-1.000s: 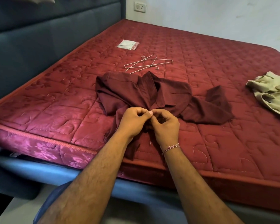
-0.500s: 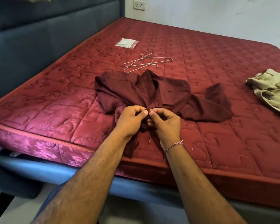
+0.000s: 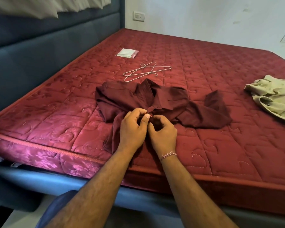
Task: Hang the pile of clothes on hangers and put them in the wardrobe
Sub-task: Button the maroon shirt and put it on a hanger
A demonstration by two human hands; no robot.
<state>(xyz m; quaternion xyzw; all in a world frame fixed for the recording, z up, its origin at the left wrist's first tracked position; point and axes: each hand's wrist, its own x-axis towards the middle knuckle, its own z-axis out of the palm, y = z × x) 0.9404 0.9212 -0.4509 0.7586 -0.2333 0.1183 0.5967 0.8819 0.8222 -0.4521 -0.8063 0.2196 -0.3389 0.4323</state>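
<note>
Pinching the maroon shirt, both hands; wire hangers beyond, beige garment aside.

A: What carries it all?
B: A red quilted satin mattress on a dark blue upholstered bed frame.
A: What lies on it?
B: A crumpled maroon collared shirt near the centre; at twelve o'clock from it, thin wire hangers, overlapping. Further toward eleven, a small clear plastic packet. At three o'clock, well apart, a rumpled beige garment.
</note>
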